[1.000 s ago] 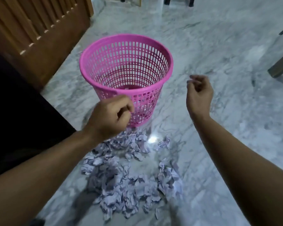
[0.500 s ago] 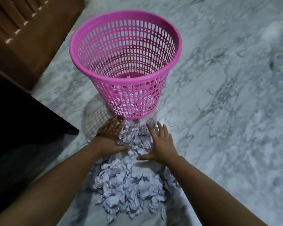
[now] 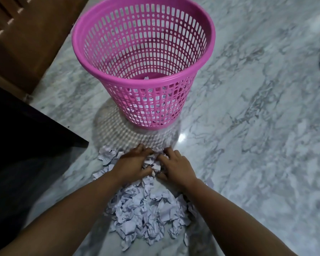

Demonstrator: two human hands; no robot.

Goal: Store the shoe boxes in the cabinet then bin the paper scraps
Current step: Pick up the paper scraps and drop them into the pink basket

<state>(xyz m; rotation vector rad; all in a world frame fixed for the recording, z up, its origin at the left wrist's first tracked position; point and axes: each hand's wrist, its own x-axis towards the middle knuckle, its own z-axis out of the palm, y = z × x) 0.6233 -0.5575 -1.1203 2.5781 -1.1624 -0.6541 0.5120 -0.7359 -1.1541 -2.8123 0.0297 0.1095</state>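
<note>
A person's left hand and right hand come together over the far end of a heap of crumpled paper scraps on a grey-veined marble floor. The fingers of both hands are curled inward and bunch a small clump of white scraps between them, the two hands nearly touching across the clump. The rest of the heap lies spread on the floor between the forearms, on the near side of the hands, with a few loose pieces off to the left of the left hand.

Just beyond the hands stands a pink plastic basket, upright, its latticed wall casting a grid shadow on the floor toward the heap. A few white scraps already lie at its bottom, seen over the rim and through the holes.

A wooden cabinet with slatted panelling occupies the upper left corner, and a dark furniture edge runs along the left side. No shoe boxes appear in the head view. No brand, label or writing can be read on the basket, the scraps or the woodwork
</note>
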